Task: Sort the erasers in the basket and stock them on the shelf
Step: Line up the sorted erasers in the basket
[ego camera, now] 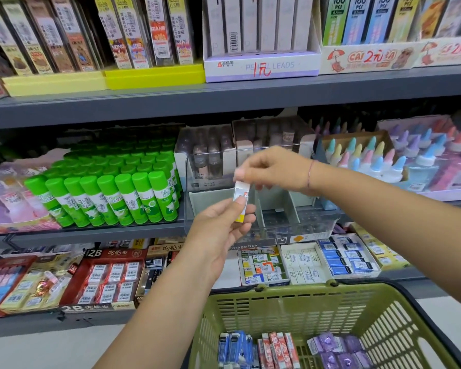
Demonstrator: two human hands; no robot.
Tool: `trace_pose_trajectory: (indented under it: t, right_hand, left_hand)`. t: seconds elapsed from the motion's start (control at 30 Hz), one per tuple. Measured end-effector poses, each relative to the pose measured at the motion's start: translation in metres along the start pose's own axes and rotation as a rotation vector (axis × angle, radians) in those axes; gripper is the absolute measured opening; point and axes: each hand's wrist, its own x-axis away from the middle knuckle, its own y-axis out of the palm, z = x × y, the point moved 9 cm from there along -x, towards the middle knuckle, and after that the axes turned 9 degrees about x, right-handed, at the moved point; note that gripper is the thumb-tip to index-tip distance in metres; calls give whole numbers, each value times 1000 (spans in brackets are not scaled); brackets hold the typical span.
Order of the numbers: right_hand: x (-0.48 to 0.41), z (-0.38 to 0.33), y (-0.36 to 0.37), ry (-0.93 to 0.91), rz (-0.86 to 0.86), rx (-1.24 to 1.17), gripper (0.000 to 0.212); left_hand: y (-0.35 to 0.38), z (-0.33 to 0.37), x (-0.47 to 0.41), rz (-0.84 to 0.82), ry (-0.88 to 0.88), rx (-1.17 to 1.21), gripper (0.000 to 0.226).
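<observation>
Far left of the hands: green glue sticks [112, 198] stand upright in packed rows on the middle shelf.
Below and left of the left hand: a red tray of 2B erasers [109, 278] lies on the lower shelf.
Left hand [218, 235]: raised in front of the middle shelf, with thumb and fingers curled round the lower part of the eraser.
Eraser [241, 198]: a small white block with orange print and a yellow bottom end, held upright in the air between both hands.
Right hand [274, 169]: just above the left hand, its fingertips pinching the eraser's top end; a thin red thread circles the wrist.
Behind the hands: a clear storage box [277, 209] with pale dividers sits on the middle shelf.
Under the right hand: a mixed-colour eraser tray [264, 265], a white eraser tray [304, 262] and a blue eraser tray [346, 258] sit side by side on the lower shelf.
Below both hands: a green basket [277, 310] holds blue-wrapped erasers [236, 347], red-wrapped erasers [277, 347] and purple-wrapped erasers [338, 352].
Right of the right hand: pastel-capped bottles [370, 158] stand in a cardboard box.
</observation>
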Motion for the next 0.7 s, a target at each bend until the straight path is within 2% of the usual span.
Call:
trace_pose_trajectory:
  t: [0.07, 0.1, 0.2, 0.3, 0.37, 0.47, 0.7]
  right_hand:
    - [8, -2, 11, -20, -62, -70, 14]
    - [10, 0, 7, -23, -50, -96, 9]
    - [7, 19, -34, 26, 158, -101, 8]
    - [5, 42, -80, 104, 335, 125, 14]
    - [1, 51, -86, 128, 314, 233, 13]
    - [-8, 55, -74, 137, 235, 453, 12]
    - [-32, 60, -49, 140, 181, 802, 17]
  left_hand:
    - [1, 6, 1, 5, 75, -134, 16]
    - [-1, 13, 0, 22, 160, -284, 18]
    - [0, 38, 4, 54, 470, -910, 29]
    - [2, 28, 3, 4, 473, -1296, 34]
    - [1, 17, 0, -14, 429, -1364, 28]
    - [1, 14, 0, 12, 456, -1391, 25]
    - [3, 14, -2, 3, 485, -1327, 23]
